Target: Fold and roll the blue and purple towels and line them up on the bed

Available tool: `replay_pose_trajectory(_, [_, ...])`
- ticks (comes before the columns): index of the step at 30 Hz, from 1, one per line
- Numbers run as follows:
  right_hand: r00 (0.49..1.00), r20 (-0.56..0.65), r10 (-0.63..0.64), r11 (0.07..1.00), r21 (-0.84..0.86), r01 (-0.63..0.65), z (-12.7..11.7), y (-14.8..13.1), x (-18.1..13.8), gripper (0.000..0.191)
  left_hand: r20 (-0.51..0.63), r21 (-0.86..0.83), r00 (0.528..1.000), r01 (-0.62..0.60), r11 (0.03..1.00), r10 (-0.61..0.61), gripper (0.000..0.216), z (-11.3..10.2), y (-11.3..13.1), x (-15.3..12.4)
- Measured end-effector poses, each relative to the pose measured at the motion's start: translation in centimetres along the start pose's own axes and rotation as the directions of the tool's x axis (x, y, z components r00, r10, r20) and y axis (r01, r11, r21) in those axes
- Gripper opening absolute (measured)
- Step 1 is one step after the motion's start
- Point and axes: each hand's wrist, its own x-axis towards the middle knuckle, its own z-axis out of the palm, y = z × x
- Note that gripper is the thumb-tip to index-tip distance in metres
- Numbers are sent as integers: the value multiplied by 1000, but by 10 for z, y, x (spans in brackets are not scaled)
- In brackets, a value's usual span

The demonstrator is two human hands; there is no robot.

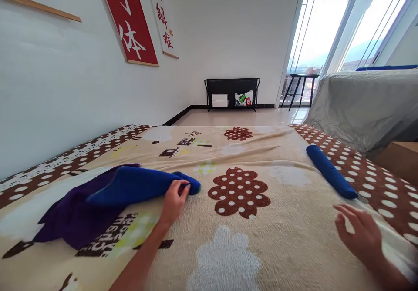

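A loose blue towel (137, 185) lies partly folded on the patterned beige blanket (281, 239), on top of a purple cloth (75, 217). My left hand (174, 202) pinches the right-hand corner of the blue towel, fingers closed on the fabric. A tightly rolled blue towel (330, 171) rests on the right side of the blanket. My right hand (362, 234) hovers just below that roll, fingers spread and holding nothing.
The white wall (65, 86) with red banners (130, 17) runs along the left of the bed. A grey-covered piece of furniture (365, 104) stands at right, with a brown box (400, 158) beside it. A black rack (232, 93) stands at the far wall.
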Motion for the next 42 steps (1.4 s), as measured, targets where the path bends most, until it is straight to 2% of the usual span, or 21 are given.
replay_pose_trajectory(1, [998, -7, -63, 997, 47, 63, 9, -27, 7, 25, 93, -80, 992, -83, 993, 91, 27, 16, 30, -8])
replay_pose_trajectory(3, [964, 180, -198, 951, 273, 144, 30, -78, 24, 24, 276, -249, 916, -226, 942, 293, 21, 44, 92, -28])
replay_pose_trajectory(4, [932, 281, -229, 909, 405, 101, 41, -100, 34, 22, 345, -327, 855, -276, 904, 386, 18, 54, 119, -39])
replay_pose_trajectory(6, [914, 332, -235, 883, 466, 58, 62, -131, 52, 20, 448, -486, 697, -336, 807, 560, 16, 67, 162, -58])
replay_pose_trajectory(8, [916, 357, -182, 879, 477, -11, 79, -144, 64, 22, 503, -641, 513, -319, 698, 696, 21, 73, 180, -67])
replay_pose_trajectory(9, [915, 374, -150, 877, 478, -51, 86, -144, 67, 25, 505, -684, 461, -302, 664, 730, 27, 75, 178, -66])
replay_pose_trajectory(10, [908, 400, -126, 872, 481, -91, 91, -142, 68, 26, 501, -681, 467, -307, 665, 729, 31, 76, 170, -61])
replay_pose_trajectory(11, [894, 434, -115, 865, 486, -124, 94, -139, 68, 28, 487, -629, 538, -331, 704, 688, 32, 78, 157, -53])
replay_pose_trajectory(13, [849, 511, -131, 846, 504, -173, 96, -133, 65, 29, 388, -401, 767, -359, 843, 511, 26, 82, 118, -27])
replay_pose_trajectory(14, [825, 546, -148, 836, 514, -190, 96, -130, 64, 29, 316, -292, 863, -306, 906, 394, 25, 83, 96, -12])
replay_pose_trajectory(15, [804, 572, -162, 828, 522, -204, 95, -129, 64, 30, 264, -227, 914, -250, 941, 306, 27, 84, 75, 2])
replay_pose_trajectory(17, [771, 611, -181, 816, 530, -228, 95, -128, 63, 31, 222, -152, 956, -160, 975, 191, 26, 85, 42, 26])
replay_pose_trajectory(20, [726, 659, -195, 805, 531, -266, 96, -129, 64, 30, 248, -135, 956, -128, 983, 158, 20, 87, 26, 37])
replay_pose_trajectory(24, [717, 677, -167, 798, 520, -306, 99, -128, 61, 25, 275, -216, 941, -140, 966, 197, 11, 93, 52, 21])
replay_pose_trajectory(26, [762, 640, -99, 800, 507, -322, 100, -129, 60, 22, 281, -271, 933, -146, 951, 223, 12, 94, 70, 9])
replay_pose_trajectory(29, [877, 481, 3, 769, 559, -309, 96, -137, 62, 18, 289, -351, 919, -157, 923, 267, 16, 94, 95, -8])
replay_pose_trajectory(31, [906, 424, 0, 715, 633, -296, 90, -146, 65, 15, 308, -413, 901, -163, 896, 306, 16, 93, 110, -20])
replay_pose_trajectory(33, [869, 489, -70, 653, 681, -331, 85, -155, 68, 18, 352, -485, 869, -150, 862, 349, 14, 92, 123, -32])
replay_pose_trajectory(35, [797, 590, -131, 616, 678, -401, 82, -160, 71, 26, 406, -543, 834, -109, 833, 374, 10, 92, 134, -42])
replay_pose_trajectory(37, [746, 653, -132, 607, 648, -460, 82, -161, 71, 32, 451, -578, 808, -59, 814, 379, 6, 91, 139, -46])
replay_pose_trajectory(42, [721, 688, -80, 598, 612, -518, 85, -158, 69, 34, 489, -678, 785, 66, 732, 382, 18, 87, 136, -41])
